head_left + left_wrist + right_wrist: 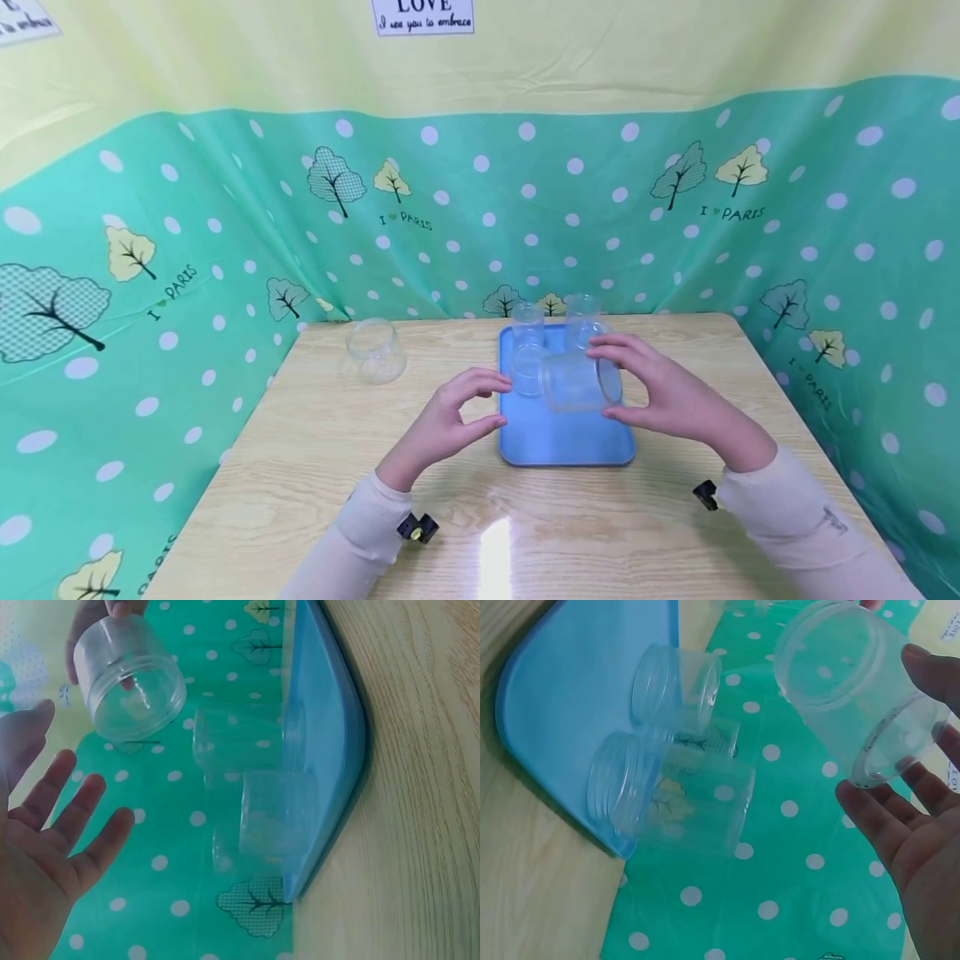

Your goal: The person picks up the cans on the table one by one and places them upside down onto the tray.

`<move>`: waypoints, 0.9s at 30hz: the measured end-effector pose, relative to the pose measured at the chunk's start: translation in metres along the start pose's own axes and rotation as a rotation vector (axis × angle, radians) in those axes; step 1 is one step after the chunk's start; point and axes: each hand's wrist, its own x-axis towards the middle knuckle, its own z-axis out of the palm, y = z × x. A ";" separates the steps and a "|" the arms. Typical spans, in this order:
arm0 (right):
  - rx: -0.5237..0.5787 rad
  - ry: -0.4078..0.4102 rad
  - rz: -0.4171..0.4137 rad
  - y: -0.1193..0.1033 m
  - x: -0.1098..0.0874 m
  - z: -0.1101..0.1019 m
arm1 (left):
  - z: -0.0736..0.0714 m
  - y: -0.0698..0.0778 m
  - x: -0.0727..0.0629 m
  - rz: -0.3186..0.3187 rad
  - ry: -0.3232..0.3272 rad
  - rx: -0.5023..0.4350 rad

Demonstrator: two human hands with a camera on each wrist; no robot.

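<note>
My right hand (667,396) grips a clear plastic jar (573,383) by its base end, thumb on one side and fingers on the other. The jar lies sideways in the air over the blue tray (566,446), its threaded mouth (829,656) turned to the left. Facing that mouth, my left hand (453,417) has its thumb and fingers spread apart with nothing between them. Several more clear jars (686,795) stand on the tray; in the right wrist view their threaded ends are at the tray surface.
Another clear jar (378,358) stands on the wooden table (337,433) at the back left, off the tray. A green and yellow patterned cloth (465,192) hangs around the back and sides of the table.
</note>
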 end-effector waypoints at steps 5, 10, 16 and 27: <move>-0.043 -0.085 0.056 0.000 0.004 -0.008 | -0.001 -0.005 -0.003 -0.031 0.011 -0.003; -0.048 -0.140 0.089 0.000 0.009 -0.014 | -0.002 -0.005 -0.003 -0.046 -0.003 -0.012; -0.094 -0.197 0.105 -0.001 0.015 -0.016 | -0.001 -0.006 -0.003 -0.117 -0.103 0.018; -0.129 -0.291 0.117 -0.002 0.021 -0.020 | 0.005 -0.006 -0.005 -0.221 -0.208 0.039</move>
